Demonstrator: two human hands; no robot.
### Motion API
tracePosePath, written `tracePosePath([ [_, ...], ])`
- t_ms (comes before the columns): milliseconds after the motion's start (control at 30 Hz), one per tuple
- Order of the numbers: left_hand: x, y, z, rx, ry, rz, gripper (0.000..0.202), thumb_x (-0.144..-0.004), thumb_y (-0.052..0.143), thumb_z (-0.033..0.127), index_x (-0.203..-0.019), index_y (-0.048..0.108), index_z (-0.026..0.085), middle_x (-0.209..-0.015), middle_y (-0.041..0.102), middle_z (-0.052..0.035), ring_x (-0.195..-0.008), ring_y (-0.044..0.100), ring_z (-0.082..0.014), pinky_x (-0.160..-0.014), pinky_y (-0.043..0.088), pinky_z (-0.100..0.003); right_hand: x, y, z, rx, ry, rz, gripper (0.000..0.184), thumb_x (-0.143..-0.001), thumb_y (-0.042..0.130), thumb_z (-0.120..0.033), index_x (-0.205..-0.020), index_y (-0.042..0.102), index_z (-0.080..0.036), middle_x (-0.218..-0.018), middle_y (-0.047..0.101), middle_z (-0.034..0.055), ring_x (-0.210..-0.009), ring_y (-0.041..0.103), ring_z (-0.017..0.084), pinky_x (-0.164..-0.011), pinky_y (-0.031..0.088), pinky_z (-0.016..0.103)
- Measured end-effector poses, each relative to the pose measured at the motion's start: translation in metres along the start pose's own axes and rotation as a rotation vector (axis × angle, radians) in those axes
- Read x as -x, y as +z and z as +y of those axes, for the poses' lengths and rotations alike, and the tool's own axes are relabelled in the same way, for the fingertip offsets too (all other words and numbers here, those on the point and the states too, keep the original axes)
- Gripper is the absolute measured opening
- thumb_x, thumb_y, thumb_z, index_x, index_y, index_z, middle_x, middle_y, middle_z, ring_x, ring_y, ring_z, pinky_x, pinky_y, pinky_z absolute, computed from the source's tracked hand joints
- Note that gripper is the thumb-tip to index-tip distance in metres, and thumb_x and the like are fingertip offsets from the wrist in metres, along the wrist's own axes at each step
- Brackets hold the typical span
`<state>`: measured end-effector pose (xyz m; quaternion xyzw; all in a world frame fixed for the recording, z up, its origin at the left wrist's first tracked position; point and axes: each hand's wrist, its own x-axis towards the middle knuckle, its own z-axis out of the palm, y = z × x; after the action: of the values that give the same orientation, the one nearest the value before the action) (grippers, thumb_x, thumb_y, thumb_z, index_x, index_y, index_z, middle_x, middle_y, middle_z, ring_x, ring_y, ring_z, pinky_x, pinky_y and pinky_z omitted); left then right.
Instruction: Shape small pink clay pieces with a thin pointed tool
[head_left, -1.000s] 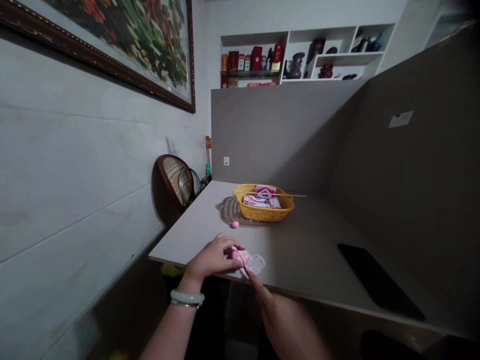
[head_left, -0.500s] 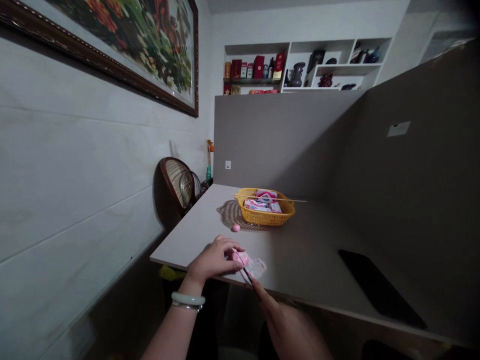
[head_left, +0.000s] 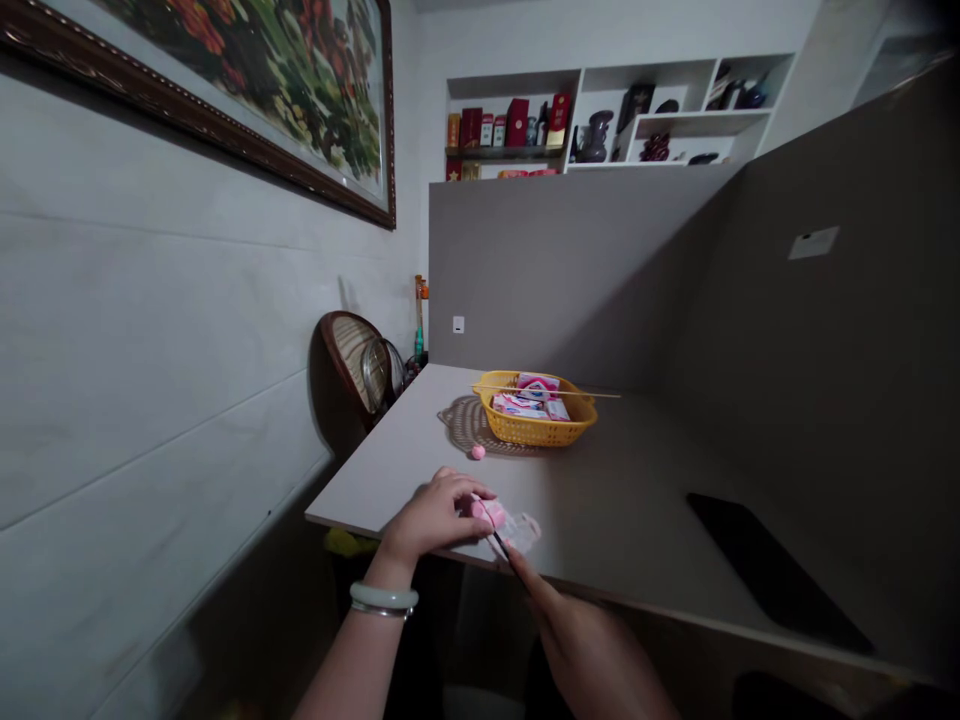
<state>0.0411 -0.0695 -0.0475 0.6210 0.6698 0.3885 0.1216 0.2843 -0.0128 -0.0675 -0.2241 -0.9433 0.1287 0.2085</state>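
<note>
My left hand (head_left: 439, 517), a pale green bangle on its wrist, pinches a small pink piece (head_left: 484, 512) in a clear wrapper (head_left: 519, 529) against the near edge of the grey table (head_left: 630, 490). My right hand (head_left: 581, 645) is closed round a thin dark blade or stick (head_left: 496, 541), whose tip meets the pink piece. A second small pink ball (head_left: 478, 452) lies loose on the table further back, in front of the basket.
A yellow basket (head_left: 538, 427) with pink and white packets stands mid-table, a thin wooden skewer (head_left: 555, 392) across its rim. A black phone (head_left: 776, 573) lies flat at the right. Grey partitions close the back and right; a round fan (head_left: 358, 365) leans by the left wall.
Only the camera has shifted slightly. Both hands stay at the pink piece; the right hand drew back a little, then came forward again.
</note>
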Motion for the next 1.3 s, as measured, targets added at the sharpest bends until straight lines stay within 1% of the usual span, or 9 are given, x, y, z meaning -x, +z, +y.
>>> tracePosePath([
  [133, -0.001, 0.0, 0.001, 0.009, -0.002, -0.004, 0.041, -0.072, 0.081, 0.03, -0.112, 0.074, 0.025, -0.11, 0.069, -0.0052, -0.11, 0.058, -0.023, -0.099, 0.048, -0.034, 0.007, -0.014, -0.001, -0.045, 0.059, -0.141, 0.062, -0.092, 0.035, -0.008, -0.15, 0.046, -0.028, -0.089, 0.079, 0.0084, -0.08, 0.075, 0.017, -0.066, 0.051, 0.019],
  [233, -0.002, -0.001, 0.002, 0.025, 0.003, -0.017, 0.04, -0.072, 0.079, 0.026, -0.112, 0.075, 0.024, -0.11, 0.07, -0.005, -0.11, 0.059, -0.023, -0.1, 0.047, -0.035, -0.011, -0.017, -0.014, -0.054, 0.079, -0.141, 0.056, -0.095, 0.034, -0.012, -0.147, 0.051, -0.027, -0.094, 0.079, 0.0099, -0.083, 0.075, 0.018, -0.066, 0.05, 0.019],
  [367, -0.003, -0.003, 0.002, 0.034, -0.025, -0.005, 0.042, -0.07, 0.081, 0.025, -0.111, 0.075, 0.023, -0.112, 0.069, -0.006, -0.111, 0.059, -0.0237, -0.101, 0.047, -0.035, -0.032, -0.009, -0.025, 0.017, 0.097, -0.153, 0.054, -0.096, 0.04, -0.013, -0.148, 0.049, -0.023, -0.082, 0.079, 0.0107, -0.07, 0.075, 0.018, -0.058, 0.046, 0.017],
  [567, -0.002, -0.003, 0.006, 0.038, -0.035, -0.037, 0.043, -0.07, 0.082, 0.027, -0.112, 0.075, 0.022, -0.109, 0.069, -0.0064, -0.11, 0.06, -0.0237, -0.099, 0.048, -0.034, -0.009, -0.005, 0.0, -0.007, 0.021, -0.085, 0.055, -0.096, 0.038, -0.017, -0.147, 0.05, -0.031, -0.101, 0.078, 0.0092, -0.081, 0.075, 0.019, -0.062, 0.05, 0.019],
  [767, -0.004, -0.004, 0.009, 0.03, -0.016, -0.057, 0.041, -0.071, 0.081, 0.027, -0.111, 0.074, 0.022, -0.11, 0.07, -0.0051, -0.112, 0.059, -0.0242, -0.102, 0.046, -0.035, -0.014, -0.005, -0.006, 0.031, 0.044, -0.13, 0.063, -0.091, 0.036, -0.011, -0.152, 0.043, -0.026, -0.076, 0.078, 0.0086, -0.063, 0.073, 0.019, -0.052, 0.046, 0.019],
  [933, -0.008, -0.009, 0.009, 0.024, -0.056, -0.1, 0.045, -0.067, 0.084, 0.028, -0.111, 0.074, 0.023, -0.113, 0.068, -0.0064, -0.112, 0.057, -0.0246, -0.098, 0.047, -0.034, -0.026, 0.001, -0.01, 0.022, 0.04, -0.145, 0.061, -0.094, 0.034, -0.012, -0.153, 0.041, -0.026, -0.075, 0.077, 0.0074, -0.061, 0.073, 0.018, -0.051, 0.044, 0.017],
  [1000, -0.014, -0.017, 0.008, 0.004, -0.041, -0.151, 0.048, -0.065, 0.086, 0.031, -0.111, 0.074, 0.025, -0.113, 0.067, -0.0057, -0.113, 0.056, -0.0251, -0.097, 0.047, -0.033, -0.024, 0.004, -0.005, 0.008, 0.036, -0.143, 0.061, -0.095, 0.035, -0.013, -0.153, 0.04, -0.029, -0.076, 0.078, 0.0059, -0.062, 0.073, 0.017, -0.053, 0.045, 0.017],
  [1100, -0.037, -0.033, 0.007, -0.04, 0.062, -0.372, 0.051, -0.059, 0.09, 0.035, -0.107, 0.075, 0.025, -0.106, 0.069, -0.0052, -0.119, 0.052, -0.0281, -0.095, 0.047, -0.033, -0.02, 0.01, -0.001, 0.012, 0.022, -0.132, 0.064, -0.093, 0.04, -0.012, -0.154, 0.038, -0.031, -0.082, 0.079, 0.0054, -0.066, 0.074, 0.018, -0.057, 0.049, 0.018],
  [1300, -0.092, -0.041, -0.001, 0.045, 0.139, -0.789, 0.043, -0.054, 0.091, 0.037, -0.092, 0.077, 0.023, -0.085, 0.069, -0.0009, -0.083, 0.062, -0.0202, -0.079, 0.05, -0.033, -0.018, 0.013, -0.007, 0.034, 0.059, -0.076, 0.073, -0.086, 0.045, -0.01, -0.154, 0.038, -0.035, -0.09, 0.08, 0.0044, -0.071, 0.075, 0.019, -0.062, 0.053, 0.021],
])
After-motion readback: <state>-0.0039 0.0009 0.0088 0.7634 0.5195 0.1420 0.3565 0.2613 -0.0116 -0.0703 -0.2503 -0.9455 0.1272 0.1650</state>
